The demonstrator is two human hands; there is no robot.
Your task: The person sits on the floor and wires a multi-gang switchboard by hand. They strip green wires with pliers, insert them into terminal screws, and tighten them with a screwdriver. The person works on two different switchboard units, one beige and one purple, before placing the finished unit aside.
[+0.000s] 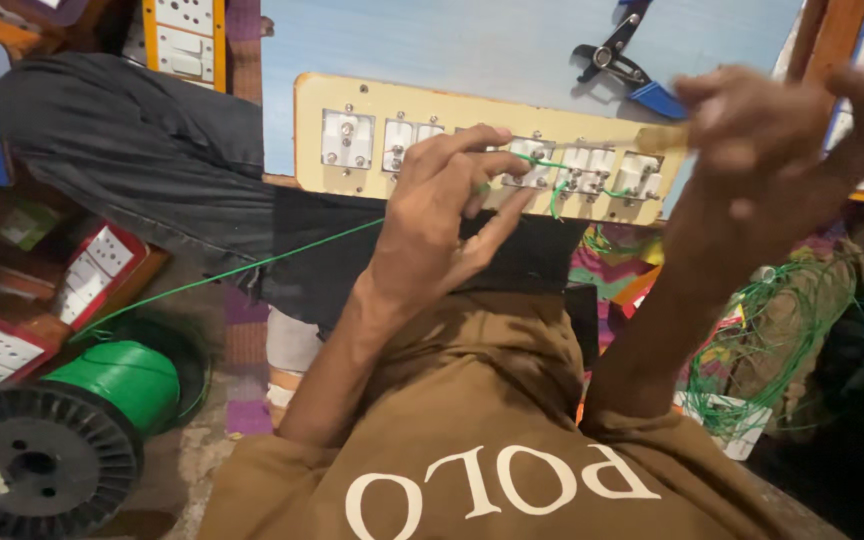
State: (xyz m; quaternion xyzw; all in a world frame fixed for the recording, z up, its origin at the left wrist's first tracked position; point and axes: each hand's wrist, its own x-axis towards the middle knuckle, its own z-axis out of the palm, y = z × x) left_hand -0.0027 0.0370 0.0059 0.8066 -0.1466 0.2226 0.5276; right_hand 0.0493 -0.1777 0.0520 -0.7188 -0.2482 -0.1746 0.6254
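Observation:
A pale wooden panel (312, 120) with several white switch backs lies across my lap. My left hand (432, 215) rests on its near edge, with thumb and fingers pinching a thin green wire (252, 265) that loops between the switch terminals. My right hand (752, 130) is raised at the panel's right end and blurred. It is closed around a yellowish tool handle (660, 136) that points left over the switches. The tool's tip is too blurred to make out.
A black spool of green wire (102, 390) stands at the lower left, its wire running up to the panel. Blue-handled pliers (622, 65) lie on the light blue board behind. Switch plates (92, 265) lie at the left, a tangle of green wire (782, 330) at the right.

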